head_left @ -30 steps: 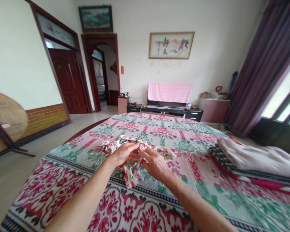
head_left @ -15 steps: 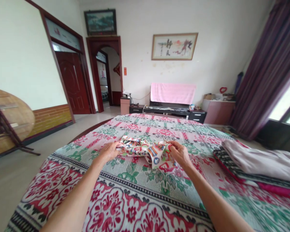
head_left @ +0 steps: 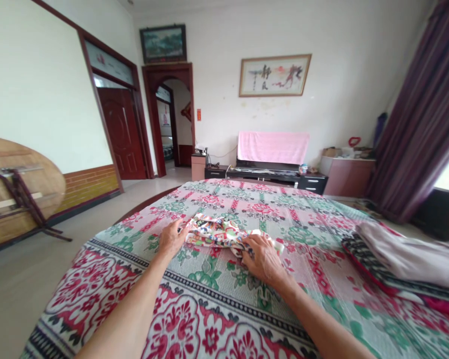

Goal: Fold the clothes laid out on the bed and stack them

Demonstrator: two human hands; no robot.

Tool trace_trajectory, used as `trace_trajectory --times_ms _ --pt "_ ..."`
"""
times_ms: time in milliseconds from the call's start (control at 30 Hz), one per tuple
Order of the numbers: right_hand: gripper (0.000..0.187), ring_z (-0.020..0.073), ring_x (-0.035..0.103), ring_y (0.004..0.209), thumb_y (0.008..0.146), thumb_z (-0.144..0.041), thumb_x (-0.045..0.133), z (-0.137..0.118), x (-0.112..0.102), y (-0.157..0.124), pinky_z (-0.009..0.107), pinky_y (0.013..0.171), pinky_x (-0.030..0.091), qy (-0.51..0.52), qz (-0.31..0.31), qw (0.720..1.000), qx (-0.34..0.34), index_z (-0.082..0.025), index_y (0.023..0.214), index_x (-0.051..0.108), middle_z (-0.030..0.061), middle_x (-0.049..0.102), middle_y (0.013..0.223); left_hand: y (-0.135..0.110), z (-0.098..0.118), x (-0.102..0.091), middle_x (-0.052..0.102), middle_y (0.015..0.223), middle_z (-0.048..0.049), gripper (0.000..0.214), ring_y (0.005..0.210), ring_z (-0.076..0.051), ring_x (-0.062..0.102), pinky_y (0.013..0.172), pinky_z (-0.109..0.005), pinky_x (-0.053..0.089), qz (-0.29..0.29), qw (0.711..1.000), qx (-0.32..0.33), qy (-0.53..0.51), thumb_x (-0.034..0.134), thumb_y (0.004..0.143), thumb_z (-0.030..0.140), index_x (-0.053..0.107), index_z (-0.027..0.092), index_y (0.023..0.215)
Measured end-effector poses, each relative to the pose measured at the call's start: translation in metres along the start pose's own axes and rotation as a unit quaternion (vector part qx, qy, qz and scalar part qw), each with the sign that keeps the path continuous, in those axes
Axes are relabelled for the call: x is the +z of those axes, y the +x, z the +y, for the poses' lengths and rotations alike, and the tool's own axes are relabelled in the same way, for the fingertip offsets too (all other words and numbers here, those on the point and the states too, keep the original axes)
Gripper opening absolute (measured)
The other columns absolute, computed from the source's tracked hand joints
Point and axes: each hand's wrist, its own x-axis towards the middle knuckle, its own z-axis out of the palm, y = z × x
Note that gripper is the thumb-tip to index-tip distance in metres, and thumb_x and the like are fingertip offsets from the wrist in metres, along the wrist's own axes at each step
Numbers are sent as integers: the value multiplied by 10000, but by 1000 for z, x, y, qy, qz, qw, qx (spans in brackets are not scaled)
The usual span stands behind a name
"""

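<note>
A small white garment (head_left: 215, 234) with a colourful print lies bunched in a narrow, wrinkled strip on the floral cover (head_left: 205, 279); its kind is not clear. At its left end, my left hand (head_left: 171, 238) is closed on the edge, thumb and fingers on the fabric. My right hand (head_left: 264, 257) lies palm down over the right part, fingers stretched out and pressing on the cloth. Beneath that hand, part of the garment is hidden.
To the right lies a folded stack of clothes (head_left: 407, 254) with a pale piece on top. A low black cabinet (head_left: 262, 175) and a pink cloth (head_left: 273, 146) are beyond the cover. At left leans a round wooden tabletop (head_left: 30, 174).
My right hand has gone from gripping the garment's right end to lying flat over it, further left. The right part of the garment is now folded in. The view has turned slightly left.
</note>
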Motion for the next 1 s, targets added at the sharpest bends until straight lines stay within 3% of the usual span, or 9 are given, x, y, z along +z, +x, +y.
trace_trajectory --times_ms 167,267,433,600,700,767,900,1000 --pt "325 204 572 970 826 -176 443 12 11 -1 354 895 415 53 -5 998 20 -203 1047 680 75 660 1055 6 0 0 693 1052 -95 504 964 -227 631 846 -302 451 -46 997 -61 1 514 812 488 600 178 1200" --pt "350 183 608 917 839 -182 386 14 6 2 308 853 454 115 22 992 42 -206 980 705 62 688 995 8 4 -6 713 971 -68 379 891 -204 634 787 -276 444 -56 997 -57 -10 465 843 447 687 214 1042" --pt "368 186 646 823 805 -252 393 19 -28 10 264 719 495 182 96 966 156 -195 969 718 50 712 948 9 21 -30 714 986 -46 311 921 -186 623 809 -246 434 31 995 -57 -78 461 836 381 717 216 898" --pt "407 184 616 615 821 -342 386 39 -72 20 251 554 444 132 106 955 245 -196 1043 693 21 674 661 16 53 -64 723 949 -13 292 887 -188 634 773 -238 444 77 988 -58 -124 489 803 420 712 242 865" --pt "396 180 605 615 853 -362 348 48 -93 26 251 555 421 91 123 958 243 -211 1032 668 24 666 663 18 79 -80 710 738 -21 316 755 -188 651 669 -241 451 51 983 -67 -164 471 803 435 692 220 871" --pt "398 173 594 616 873 -381 320 52 -104 28 248 559 410 75 122 964 226 -205 992 656 28 657 666 20 94 -87 679 652 -18 355 622 -175 646 551 -235 434 6 964 -102 -247 443 813 425 657 191 973" --pt "345 155 570 601 792 -422 481 59 -122 29 239 563 392 20 76 984 162 -170 965 641 27 648 683 33 115 -100 696 947 -82 386 583 -156 662 423 -212 388 -30 897 -143 -417 424 814 339 562 147 1120" --pt "404 168 585 681 687 -275 568 69 -137 31 243 613 400 -55 42 994 87 -154 1069 614 59 681 821 50 124 -112 689 996 -92 317 657 -169 682 445 -201 416 -31 885 -123 -448 447 797 291 574 159 1056"
